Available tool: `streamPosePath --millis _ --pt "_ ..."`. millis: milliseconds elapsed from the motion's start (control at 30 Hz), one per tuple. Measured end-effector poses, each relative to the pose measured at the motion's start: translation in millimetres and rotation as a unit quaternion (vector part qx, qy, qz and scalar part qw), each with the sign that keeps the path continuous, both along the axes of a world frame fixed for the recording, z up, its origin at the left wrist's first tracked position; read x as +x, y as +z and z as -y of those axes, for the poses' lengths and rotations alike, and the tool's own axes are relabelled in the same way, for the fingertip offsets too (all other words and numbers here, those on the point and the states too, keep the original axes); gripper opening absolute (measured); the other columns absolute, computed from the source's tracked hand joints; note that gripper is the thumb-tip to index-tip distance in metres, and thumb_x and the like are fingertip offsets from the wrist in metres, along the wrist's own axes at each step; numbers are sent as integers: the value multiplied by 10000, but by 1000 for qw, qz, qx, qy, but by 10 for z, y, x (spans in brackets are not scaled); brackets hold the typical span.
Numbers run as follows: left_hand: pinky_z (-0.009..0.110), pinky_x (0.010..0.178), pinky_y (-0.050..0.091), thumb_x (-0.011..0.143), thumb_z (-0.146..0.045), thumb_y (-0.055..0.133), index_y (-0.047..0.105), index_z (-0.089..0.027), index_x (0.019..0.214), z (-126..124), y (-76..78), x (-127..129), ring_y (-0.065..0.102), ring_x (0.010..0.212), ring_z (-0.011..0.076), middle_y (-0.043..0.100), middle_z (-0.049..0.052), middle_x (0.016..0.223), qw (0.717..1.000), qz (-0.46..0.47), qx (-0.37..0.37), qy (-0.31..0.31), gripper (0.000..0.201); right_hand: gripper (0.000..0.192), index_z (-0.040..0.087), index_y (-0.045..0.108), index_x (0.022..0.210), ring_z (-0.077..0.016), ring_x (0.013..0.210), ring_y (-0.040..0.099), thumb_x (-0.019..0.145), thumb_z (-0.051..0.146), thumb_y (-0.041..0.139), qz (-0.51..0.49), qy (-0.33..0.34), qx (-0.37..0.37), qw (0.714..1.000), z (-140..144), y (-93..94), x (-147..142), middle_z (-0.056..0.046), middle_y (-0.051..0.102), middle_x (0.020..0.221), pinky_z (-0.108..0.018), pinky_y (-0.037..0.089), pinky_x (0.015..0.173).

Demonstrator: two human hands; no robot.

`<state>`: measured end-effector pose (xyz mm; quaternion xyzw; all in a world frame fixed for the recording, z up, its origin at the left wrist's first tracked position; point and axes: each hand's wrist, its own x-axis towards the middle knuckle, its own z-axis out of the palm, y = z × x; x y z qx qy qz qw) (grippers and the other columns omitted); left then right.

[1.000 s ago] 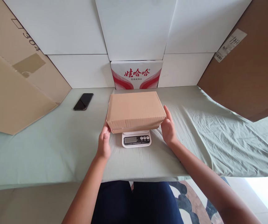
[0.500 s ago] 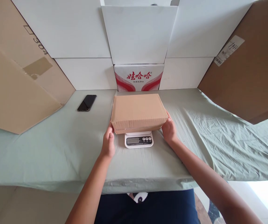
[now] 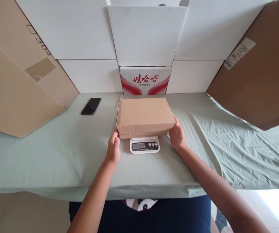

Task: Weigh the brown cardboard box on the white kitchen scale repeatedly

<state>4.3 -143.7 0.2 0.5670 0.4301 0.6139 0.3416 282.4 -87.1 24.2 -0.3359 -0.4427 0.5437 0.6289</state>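
both hands (image 3: 113, 149) (image 3: 177, 136) grip the ends of a cardboard box (image 3: 144, 116) on a white scale (image 3: 144, 145).

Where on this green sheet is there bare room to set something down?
Two bare patches on the pale green sheet: one between the black phone and the left hand, one right of the right hand, up to the leaning brown cardboard panel. The middle is crowded: brown cardboard box on the white digital scale.

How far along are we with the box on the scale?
Done: the brown cardboard box sits on the small white digital scale. In hand: left hand and right hand touch its two ends. Left: letting go; the display is too small to read.
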Motion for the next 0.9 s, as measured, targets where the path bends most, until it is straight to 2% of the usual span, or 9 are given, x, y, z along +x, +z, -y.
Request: streamPosePath --millis 367,567,700,767,900 --pt "459 1258 322 967 -711 384 539 -253 1481 -5 -2 9 442 1508 326 557 119 1551 1000 13 8 9 706 653 348 573 1368 -340 1585 361 807 677 619 12 -2 3 1000 19 26 26 13 535 1602 -586 246 1327" --pt "477 1173 431 956 -735 377 529 -234 1487 36 70 35 513 1443 350 581 143 1517 1000 -2 -11 -5 746 655 344 560 1380 -341 1579 368 821 682 594 24 0 5 1000 30 39 31 2 544 1595 -591 252 1322" --pt "479 1221 377 962 -728 366 511 -243 1504 37 93 39 461 1487 341 551 134 1549 1000 1 -6 -4 742 664 337 555 1389 -340 1589 348 823 684 591 35 4 14 999 42 81 17 1 539 1598 -578 254 1324" --pt "479 1246 344 963 -729 361 501 -244 1515 29 88 36 437 1506 337 539 131 1562 1000 7 1 -8 748 673 335 550 1398 -338 1590 345 828 690 589 43 6 23 999 52 99 9 0 542 1595 -568 271 1319" --pt "485 1230 363 952 -749 365 488 -232 1525 47 67 44 443 1500 349 531 143 1568 1000 3 1 -13 782 621 329 574 1383 -330 1554 402 873 683 560 63 18 60 996 122 71 -19 -5 556 1578 -521 351 1285"
